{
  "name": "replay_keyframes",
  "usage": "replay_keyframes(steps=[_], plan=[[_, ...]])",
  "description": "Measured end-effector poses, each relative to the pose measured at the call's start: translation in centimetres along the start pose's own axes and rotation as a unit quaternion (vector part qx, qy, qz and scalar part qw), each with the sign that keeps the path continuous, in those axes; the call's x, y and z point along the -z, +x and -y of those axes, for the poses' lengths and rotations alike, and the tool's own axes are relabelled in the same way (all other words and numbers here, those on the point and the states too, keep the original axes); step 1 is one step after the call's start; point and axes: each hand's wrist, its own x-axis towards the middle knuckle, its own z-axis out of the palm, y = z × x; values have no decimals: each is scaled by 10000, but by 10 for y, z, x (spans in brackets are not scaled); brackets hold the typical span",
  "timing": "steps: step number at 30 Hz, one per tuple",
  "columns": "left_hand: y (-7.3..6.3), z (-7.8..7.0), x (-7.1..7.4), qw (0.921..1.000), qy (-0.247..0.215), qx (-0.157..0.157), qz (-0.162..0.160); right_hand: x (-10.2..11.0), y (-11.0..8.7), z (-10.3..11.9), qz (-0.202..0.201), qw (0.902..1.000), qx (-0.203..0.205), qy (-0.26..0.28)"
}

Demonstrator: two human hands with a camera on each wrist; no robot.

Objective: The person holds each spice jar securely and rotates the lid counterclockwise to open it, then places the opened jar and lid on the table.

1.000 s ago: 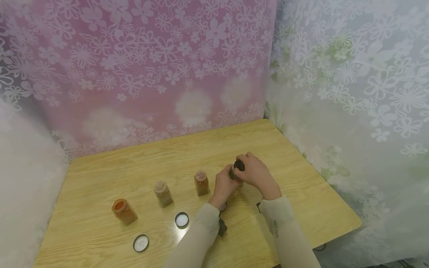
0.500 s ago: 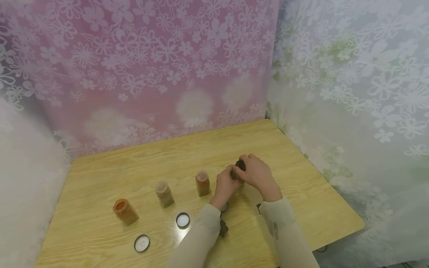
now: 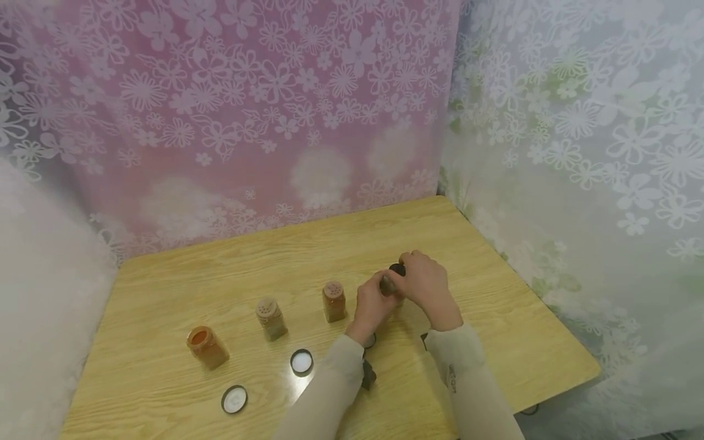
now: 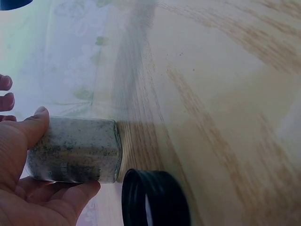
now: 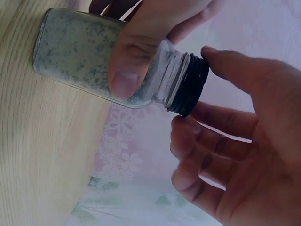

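Observation:
My left hand (image 3: 374, 305) grips a square glass spice jar (image 5: 70, 52) filled with a pale, dark-flecked seasoning. In the left wrist view, thumb and fingers hold the jar (image 4: 75, 150) on opposite sides, its base near the table. At the jar's threaded neck sits a black screw lid (image 5: 190, 87), which my right hand (image 5: 254, 127) pinches between thumb and fingers. From the head view, the right hand (image 3: 426, 284) partly covers the lid (image 3: 398, 269). Just left of the hands stands a reddish-brown spice jar (image 3: 333, 305) with a perforated shaker top.
Another shaker-topped jar (image 3: 272, 321) and an orange jar (image 3: 209, 348) without a lid stand farther left on the wooden table (image 3: 264, 263). Upturned black lids (image 3: 301, 362) lie in front. A dark object (image 3: 368, 374) is partly hidden by the left sleeve.
The right hand has turned slightly at the lid, its fingers shifting a little. Both hands stay together around the same jar. The head view has drifted slightly.

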Motion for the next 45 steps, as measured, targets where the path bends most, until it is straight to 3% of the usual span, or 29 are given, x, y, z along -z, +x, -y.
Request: replay_keyframes(steps=[6, 15, 25, 33, 45], plan=[[0, 1, 0, 10000, -43, -83, -11, -1, 0, 1, 144, 9995, 171, 233], [0, -2, 1, 10000, -89, 1, -5, 2, 0, 0, -29, 9999, -114, -61], [1, -1, 1, 9997, -214, -131, 0, 2, 1, 1, 228, 9995, 135, 162], [0, -2, 1, 10000, -24, -31, -40, 5, 3, 0, 55, 9999, -107, -87], [0, 0, 0, 9999, -63, -139, 7, 5, 0, 1, 193, 9995, 176, 182]])
